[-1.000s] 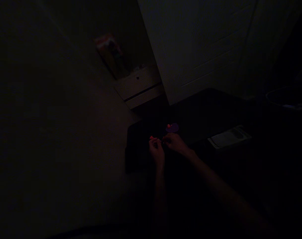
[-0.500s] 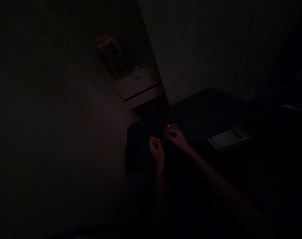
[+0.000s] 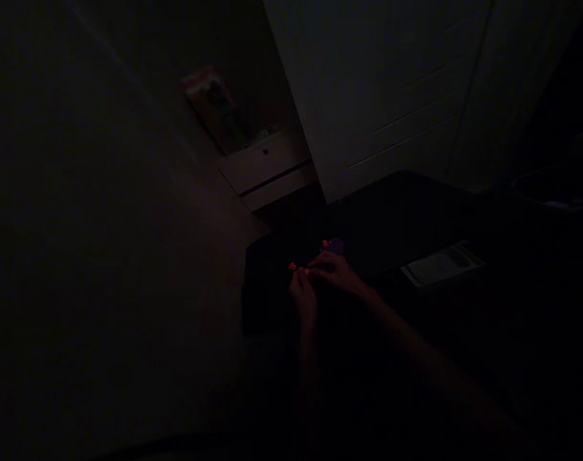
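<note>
The left hand (image 3: 303, 298) and right hand (image 3: 339, 273) are meeting at bent fingertips over a black table (image 3: 391, 218); whether they are pinching anything is too dark to tell. Two small red pieces (image 3: 292, 266) are glowing, one just beyond the left fingertips, one against a single purple piece (image 3: 338, 245) behind the right hand. One pale, flat box (image 3: 442, 266) is lying to the right, its markings too dim to read.

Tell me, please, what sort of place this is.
Probably a dark room in a home, perhaps a bedroom. A pale drawer unit with a small round knob, a tall pale panel with grooves, like a door, and a black flat surface with rounded corners suggest it.
</note>
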{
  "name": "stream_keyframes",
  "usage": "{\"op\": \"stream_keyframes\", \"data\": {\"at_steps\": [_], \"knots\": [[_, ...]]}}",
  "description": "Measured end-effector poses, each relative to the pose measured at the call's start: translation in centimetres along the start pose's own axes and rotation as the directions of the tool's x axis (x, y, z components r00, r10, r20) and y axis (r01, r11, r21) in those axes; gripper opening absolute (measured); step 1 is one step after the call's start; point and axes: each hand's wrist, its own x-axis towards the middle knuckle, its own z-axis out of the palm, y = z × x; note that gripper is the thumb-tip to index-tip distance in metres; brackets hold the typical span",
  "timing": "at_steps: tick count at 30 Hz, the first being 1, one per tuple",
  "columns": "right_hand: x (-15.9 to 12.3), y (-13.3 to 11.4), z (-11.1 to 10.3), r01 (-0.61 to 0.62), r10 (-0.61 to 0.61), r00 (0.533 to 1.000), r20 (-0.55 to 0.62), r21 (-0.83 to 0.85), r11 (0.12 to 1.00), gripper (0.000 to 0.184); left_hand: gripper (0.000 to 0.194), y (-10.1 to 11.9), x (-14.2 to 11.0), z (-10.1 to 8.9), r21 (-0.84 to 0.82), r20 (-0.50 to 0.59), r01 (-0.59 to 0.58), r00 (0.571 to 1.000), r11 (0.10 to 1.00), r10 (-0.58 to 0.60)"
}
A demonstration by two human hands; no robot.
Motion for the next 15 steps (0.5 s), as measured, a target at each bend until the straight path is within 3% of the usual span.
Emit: {"op": "stream_keyframes", "data": {"at_steps": [4,15], "knots": [[-0.07,-0.61,0.1,0.058,-0.057,0.998,0.039,-0.028,0.998,0.021,0.059,0.16,0.06,0.0,-0.004,0.006,-0.005,1.0,1.0,0.005],[-0.15,-0.19,0.34,0.052,-0.051,0.999,0.011,-0.102,0.993,0.016,0.051,0.26,-0.16,-0.09,0.008,0.027,-0.053,0.998,0.999,0.053]]}}
